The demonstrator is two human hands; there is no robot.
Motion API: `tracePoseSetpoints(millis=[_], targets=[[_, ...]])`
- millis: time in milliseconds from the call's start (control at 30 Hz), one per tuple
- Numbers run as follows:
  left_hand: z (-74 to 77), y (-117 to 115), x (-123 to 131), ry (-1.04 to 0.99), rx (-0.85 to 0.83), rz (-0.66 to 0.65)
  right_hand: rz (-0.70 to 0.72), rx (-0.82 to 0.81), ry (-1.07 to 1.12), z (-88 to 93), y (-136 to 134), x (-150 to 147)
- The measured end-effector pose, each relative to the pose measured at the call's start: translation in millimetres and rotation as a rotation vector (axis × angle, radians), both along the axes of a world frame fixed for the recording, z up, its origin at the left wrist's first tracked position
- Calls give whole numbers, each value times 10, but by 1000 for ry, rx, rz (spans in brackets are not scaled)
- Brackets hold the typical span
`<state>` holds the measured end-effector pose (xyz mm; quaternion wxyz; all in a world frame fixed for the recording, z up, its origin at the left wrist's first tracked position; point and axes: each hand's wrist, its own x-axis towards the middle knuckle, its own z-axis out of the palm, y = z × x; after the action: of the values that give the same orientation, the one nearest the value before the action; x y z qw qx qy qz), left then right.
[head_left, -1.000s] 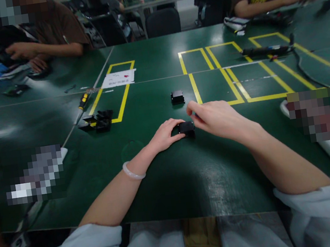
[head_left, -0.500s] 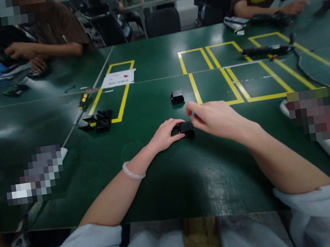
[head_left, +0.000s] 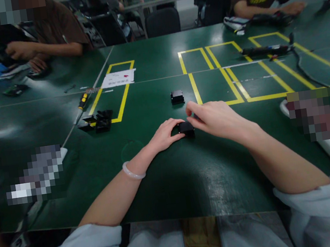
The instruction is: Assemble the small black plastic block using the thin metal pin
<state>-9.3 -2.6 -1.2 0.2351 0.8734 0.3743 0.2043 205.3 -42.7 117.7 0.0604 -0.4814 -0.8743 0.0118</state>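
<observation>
A small black box-shaped part (head_left: 186, 129) rests on the green table, with my left hand (head_left: 165, 135) gripping it from the left, thumb on the near side and fingers on the far side. Just over its right end, my right hand (head_left: 216, 118) is closed in a pinch, fingertips at the part's upper right corner. Whatever lies between those fingertips is too small and hidden to name. A second, similar black part (head_left: 177, 97) stands a short way beyond, touched by neither hand.
Several black pieces (head_left: 100, 121) lie to the left, near a yellow-and-black screwdriver (head_left: 83, 101) and a paper label (head_left: 118, 78). Yellow tape (head_left: 267, 97) marks the table (head_left: 174, 187). A black corded tool (head_left: 267, 50) lies at the far right. People sit across.
My right fingertips have shifted very slightly left over the black part. My left hand and the part stay in place. Across the table on the right, a person's hand has moved.
</observation>
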Motion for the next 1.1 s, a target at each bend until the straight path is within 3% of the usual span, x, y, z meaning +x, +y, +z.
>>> tracePoseSetpoints(millis=[1100], targets=[[0,-6,3,4,-5,7,4,4,32,-33,14,-9]])
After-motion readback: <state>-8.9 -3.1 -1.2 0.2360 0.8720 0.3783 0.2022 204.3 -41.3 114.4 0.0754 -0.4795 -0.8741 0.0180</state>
